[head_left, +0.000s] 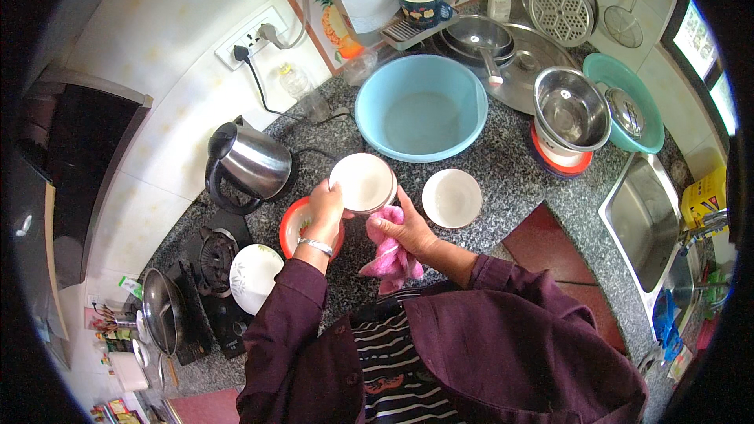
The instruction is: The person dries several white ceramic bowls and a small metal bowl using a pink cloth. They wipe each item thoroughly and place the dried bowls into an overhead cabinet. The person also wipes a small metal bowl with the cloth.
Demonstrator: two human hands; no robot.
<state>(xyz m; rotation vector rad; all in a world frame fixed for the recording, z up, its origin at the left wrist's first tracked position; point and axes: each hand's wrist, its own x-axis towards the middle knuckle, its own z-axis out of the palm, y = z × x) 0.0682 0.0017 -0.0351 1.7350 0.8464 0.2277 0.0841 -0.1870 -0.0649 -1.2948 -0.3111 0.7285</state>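
My left hand [327, 205], with a silver bangle at the wrist, grips a small stack of white bowls [362, 181] by its left side. A crumpled pink cloth [389, 250] is held in my right hand [410, 227], whose fingers reach the lower right of the stack. Another white bowl [452, 198] stands on the granite counter to the right. Under my left wrist, partly hidden, is a red-rimmed bowl [288, 229]. A white plate with a leaf pattern [254, 278] lies further left.
A large light-blue plastic basin [421, 109] stands behind the bowls. The electric kettle [253, 162] is at the left, near a gas stove [218, 265]. Stacked metal bowls [571, 107] stand at the right, beyond them a green basin [645, 123] and a steel sink [642, 221].
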